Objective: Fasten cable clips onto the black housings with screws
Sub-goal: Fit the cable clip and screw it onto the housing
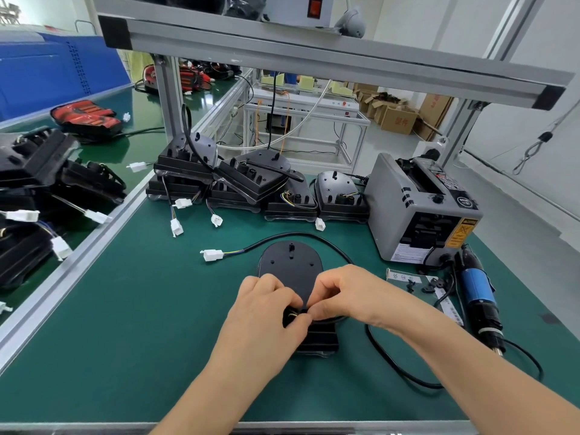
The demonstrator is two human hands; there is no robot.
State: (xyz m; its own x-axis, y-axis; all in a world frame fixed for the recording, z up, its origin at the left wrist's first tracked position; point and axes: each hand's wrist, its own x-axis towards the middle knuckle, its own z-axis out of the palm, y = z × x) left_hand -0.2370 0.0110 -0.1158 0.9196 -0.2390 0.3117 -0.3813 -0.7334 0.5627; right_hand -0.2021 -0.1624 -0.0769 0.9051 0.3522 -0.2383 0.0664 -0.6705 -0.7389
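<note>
Black housing (290, 271) on the desk (141, 309): left hand (266, 312) and right hand (342, 293) pinch one small bit (299, 311); keep it flat, straight.

From where I stand, both bare forearms reach in from the near edge and angle toward each other. The left comes up from low centre, and the right comes from the lower right corner on a longer slant. The left hand (266, 312) lies knuckles up, with its fingers curled down and inward. The right hand (345, 293) sits just beside it, wrist slightly bent, its fingers folded under and knuckles raised. The two hands meet at the fingertips, where thumbs and forefingers pinch a small black piece (303, 310) between them. The fingers hide most of it.
</note>
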